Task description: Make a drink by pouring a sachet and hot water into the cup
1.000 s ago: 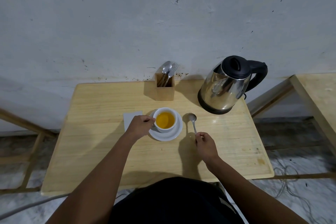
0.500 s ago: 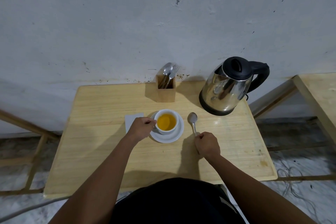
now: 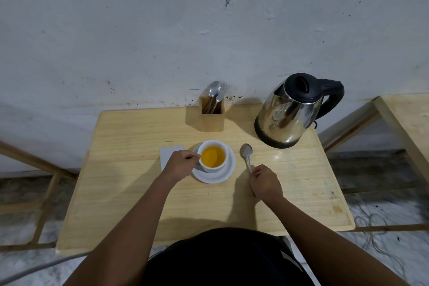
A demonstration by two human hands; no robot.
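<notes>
A white cup [image 3: 213, 157] holding orange-yellow liquid stands on a white saucer [image 3: 216, 175] in the middle of the wooden table [image 3: 125, 183]. My left hand [image 3: 180, 165] is closed at the cup's left side, on its handle. My right hand [image 3: 264, 182] grips the handle of a metal spoon [image 3: 246, 153], whose bowl lies on the table just right of the saucer. A white sachet [image 3: 168, 154] lies flat behind my left hand, partly hidden by it. The steel kettle [image 3: 290, 114] with a black lid and handle stands at the back right.
A wooden holder [image 3: 211, 117] with a spoon and fork stands at the back edge against the white wall. Another wooden table [image 3: 408, 121] is off to the right. Cables [image 3: 376, 225] lie on the floor at the lower right.
My right hand has slid a little farther up the spoon handle and closed tighter on it. My left hand stays on the cup. The view has shifted slightly.
</notes>
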